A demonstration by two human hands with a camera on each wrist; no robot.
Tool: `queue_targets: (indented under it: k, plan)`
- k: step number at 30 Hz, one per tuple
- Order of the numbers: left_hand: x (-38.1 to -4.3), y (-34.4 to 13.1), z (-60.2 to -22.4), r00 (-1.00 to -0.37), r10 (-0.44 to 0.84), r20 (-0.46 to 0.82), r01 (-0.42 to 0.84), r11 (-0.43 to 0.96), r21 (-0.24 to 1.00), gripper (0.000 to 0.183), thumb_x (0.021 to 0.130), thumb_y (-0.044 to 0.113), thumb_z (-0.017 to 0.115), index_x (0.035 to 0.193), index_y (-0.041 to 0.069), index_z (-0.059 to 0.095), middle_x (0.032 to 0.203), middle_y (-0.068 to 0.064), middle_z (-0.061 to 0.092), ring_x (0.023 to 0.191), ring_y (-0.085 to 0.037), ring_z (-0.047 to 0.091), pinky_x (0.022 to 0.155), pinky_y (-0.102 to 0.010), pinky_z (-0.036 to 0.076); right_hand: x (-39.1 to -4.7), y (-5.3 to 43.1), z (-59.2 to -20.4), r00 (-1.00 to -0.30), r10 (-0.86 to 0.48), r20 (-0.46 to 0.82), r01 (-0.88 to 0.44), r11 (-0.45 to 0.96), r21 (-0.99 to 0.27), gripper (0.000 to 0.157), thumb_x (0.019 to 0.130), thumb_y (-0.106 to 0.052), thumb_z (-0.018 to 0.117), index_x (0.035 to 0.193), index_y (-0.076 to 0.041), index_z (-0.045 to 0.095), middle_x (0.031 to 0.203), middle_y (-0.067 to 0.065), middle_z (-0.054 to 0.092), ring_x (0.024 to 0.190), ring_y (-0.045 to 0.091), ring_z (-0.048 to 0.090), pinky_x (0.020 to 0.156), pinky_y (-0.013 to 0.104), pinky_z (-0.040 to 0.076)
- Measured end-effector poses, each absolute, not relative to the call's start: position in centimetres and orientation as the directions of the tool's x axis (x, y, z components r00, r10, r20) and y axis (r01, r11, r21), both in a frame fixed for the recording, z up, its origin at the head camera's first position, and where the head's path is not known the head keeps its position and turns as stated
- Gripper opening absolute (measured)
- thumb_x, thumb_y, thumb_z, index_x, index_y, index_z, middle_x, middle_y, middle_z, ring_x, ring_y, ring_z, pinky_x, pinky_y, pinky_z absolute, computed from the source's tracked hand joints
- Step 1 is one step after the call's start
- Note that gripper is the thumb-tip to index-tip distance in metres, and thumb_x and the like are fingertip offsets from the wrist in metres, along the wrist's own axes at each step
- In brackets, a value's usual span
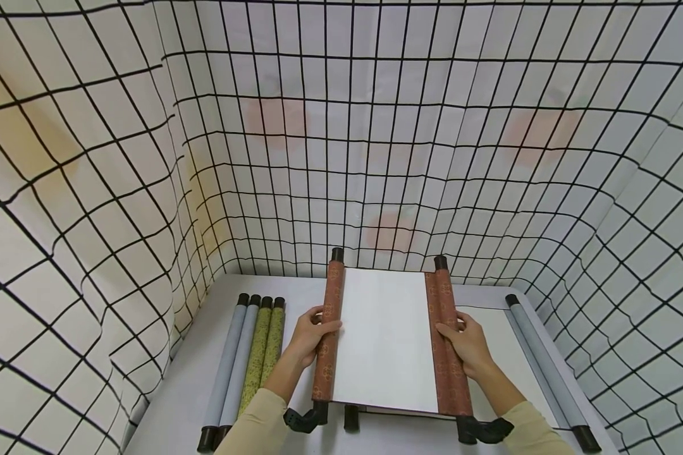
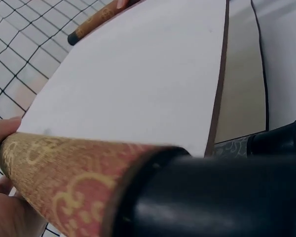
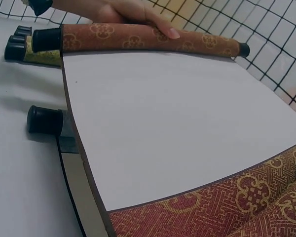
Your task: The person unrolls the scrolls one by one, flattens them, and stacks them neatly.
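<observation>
Stretching between the left hand (image 1: pixel 310 332) and the right hand (image 1: pixel 471 341), a red scroll (image 1: pixel 388 341) is held above the surface (image 1: pixel 190 379), its plain white side turned up. Each patterned roller (image 1: pixel 323 373) is gripped near its middle, with the thumb laid over the front and the fingers curled behind. Both grips are shown together in the head view; in the right wrist view, only a fingertip of the right hand is caught at the picture's edge. By both wrist views the space under the sheet is revealed: a black roller cap (image 3: pixel 44 120) and a dark-edged cream sheet (image 3: pixel 79 192) are partly covered by the red scroll. Only in the head view is a blue-grey roller (image 1: pixel 546 373) seen, near the surface's right edge. Four rolls (image 1: pixel 255 354), two blue-grey and two yellow-green, are lined up at the left; the strip of surface beside them is crossed by the left forearm (image 1: pixel 281 379). Behind, black netting (image 1: pixel 349 137) is overlapped by the red scroll's upper caps; whether it is touched cannot be told.
</observation>
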State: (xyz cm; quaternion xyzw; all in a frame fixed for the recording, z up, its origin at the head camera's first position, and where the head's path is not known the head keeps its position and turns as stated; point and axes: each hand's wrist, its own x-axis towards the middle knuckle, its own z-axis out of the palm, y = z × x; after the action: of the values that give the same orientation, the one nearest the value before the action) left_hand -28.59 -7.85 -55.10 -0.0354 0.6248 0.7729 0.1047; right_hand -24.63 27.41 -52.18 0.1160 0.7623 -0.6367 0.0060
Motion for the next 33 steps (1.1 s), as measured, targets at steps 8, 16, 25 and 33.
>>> queue_targets:
  k: [8,16,25,33]
  plan:
    - [-28.67,-7.99,-55.1,-0.975,0.098,-0.201,-0.219,-0.243,0.945,0.059,0.089,0.013,0.084,0.133,-0.005,0.049,0.113,-0.016,0.064,0.091,-0.021,0.066,0.073,-0.032,0.057,-24.43,27.76,-51.85,-0.97,0.18,-0.163,0.194,0.173,-0.966,0.073,0.103,-0.018,0.068,0.159,0.005,0.026,0.133,0.027,0.049,0.097,0.024,0.065,0.076,0.039,0.059]
    - [-28.62,-8.18,-55.1,-0.972,0.094,-0.215,-0.23,-0.199,0.953,0.061,0.092,0.021,0.079,0.138,-0.008,0.051,0.111,-0.016,0.064,0.089,-0.019,0.064,0.071,-0.031,0.054,-24.25,28.22,-51.57,-0.973,0.174,-0.151,0.186,0.204,-0.961,0.077,0.103,-0.02,0.068,0.159,0.006,0.022,0.134,0.029,0.047,0.103,0.031,0.064,0.076,0.041,0.059]
    - [-28.65,-8.18,-55.15,-0.963,0.127,-0.236,-0.258,-0.198,0.946,0.062,0.095,0.022,0.075,0.142,-0.009,0.048,0.124,-0.02,0.057,0.103,-0.026,0.06,0.083,-0.038,0.052,-24.17,28.31,-51.37,-0.975,0.165,-0.149,0.179,0.185,-0.966,0.077,0.103,-0.02,0.068,0.159,0.006,0.022,0.135,0.029,0.046,0.101,0.028,0.065,0.077,0.041,0.06]
    - [-28.53,-8.14,-55.31,-0.965,0.137,-0.223,-0.245,-0.17,0.955,0.076,0.093,0.021,0.079,0.148,-0.012,0.039,0.135,-0.028,0.055,0.112,-0.029,0.062,0.09,-0.04,0.054,-24.17,28.35,-51.3,-0.98,0.153,-0.129,0.156,0.176,-0.972,0.075,0.103,-0.018,0.067,0.158,0.007,0.022,0.134,0.029,0.046,0.099,0.026,0.066,0.076,0.04,0.06]
